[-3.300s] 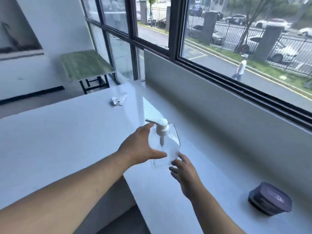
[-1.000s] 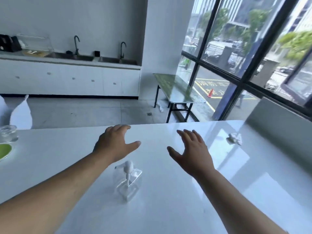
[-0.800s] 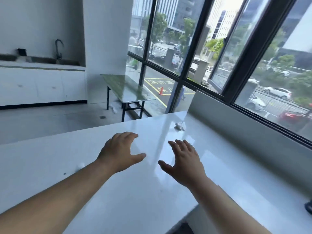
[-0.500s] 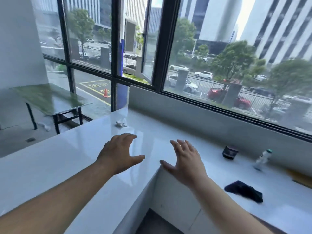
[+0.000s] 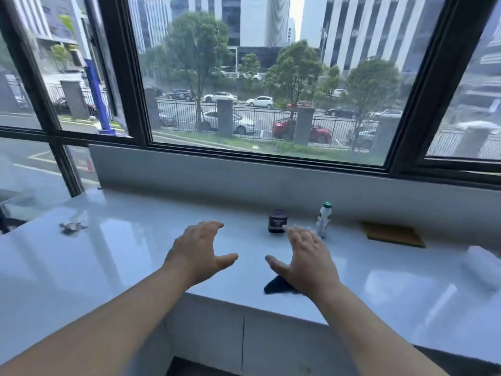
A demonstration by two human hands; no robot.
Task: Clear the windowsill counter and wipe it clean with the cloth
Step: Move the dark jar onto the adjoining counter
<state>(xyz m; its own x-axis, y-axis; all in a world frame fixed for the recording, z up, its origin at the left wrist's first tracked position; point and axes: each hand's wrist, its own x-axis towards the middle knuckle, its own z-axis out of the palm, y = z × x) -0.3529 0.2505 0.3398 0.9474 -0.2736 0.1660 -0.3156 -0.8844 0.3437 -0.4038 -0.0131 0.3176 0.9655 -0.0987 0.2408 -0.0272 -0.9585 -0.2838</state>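
Observation:
The white windowsill counter (image 5: 130, 240) runs under the window. My left hand (image 5: 199, 252) and my right hand (image 5: 306, 259) hover over it, both with fingers spread and holding nothing. A dark cloth (image 5: 276, 285) lies near the counter's front edge, partly hidden under my right hand. Beyond my right hand stand a small dark purple container (image 5: 277, 221) and a small clear bottle with a green cap (image 5: 324, 219). A flat brown pad (image 5: 393, 234) lies further right by the wall.
A crumpled white scrap (image 5: 72, 226) lies at the counter's left. A pale blurred object (image 5: 485, 270) sits at the far right. A grey wall ledge (image 5: 244, 175) backs the counter. The counter's front edge drops to a white cabinet (image 5: 244, 329).
The view has swung right from the island, where I left the pump bottle, to the windowsill counter. Both empty hands now hover over it, the right one above the dark cloth.

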